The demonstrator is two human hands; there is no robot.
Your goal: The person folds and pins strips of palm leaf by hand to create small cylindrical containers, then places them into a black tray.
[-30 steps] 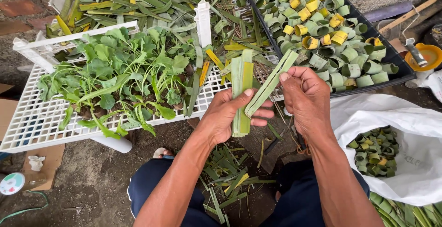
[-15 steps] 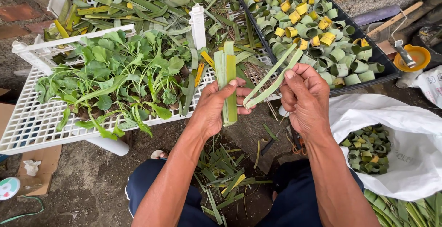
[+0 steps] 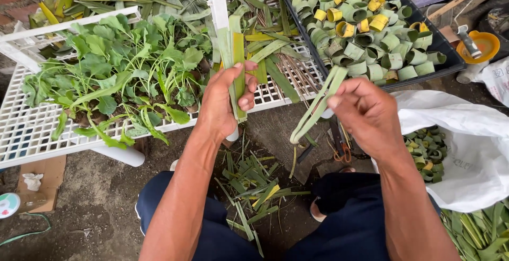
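Observation:
My left hand (image 3: 225, 102) grips a bundle of flat green leaf strips (image 3: 231, 54) held upright in front of the white plastic rack (image 3: 32, 134). A single narrow leaf strip (image 3: 317, 104), folded into a long loop, is pinched in my right hand (image 3: 366, 112), a little to the right of the bundle. The two hands are apart. Under them, cut leaf scraps (image 3: 254, 187) lie on the ground between my knees.
Leafy green seedlings (image 3: 127, 81) cover the rack. A black tray (image 3: 456, 66) at the upper right holds several rolled green and yellow leaf rings (image 3: 371, 33). A white sack (image 3: 466, 149) with more rings lies at the right. An orange bowl (image 3: 480, 46) sits far right.
My hands have drawn apart: the left kept the upright bundle, the right pulled one strip away to the right and lower.

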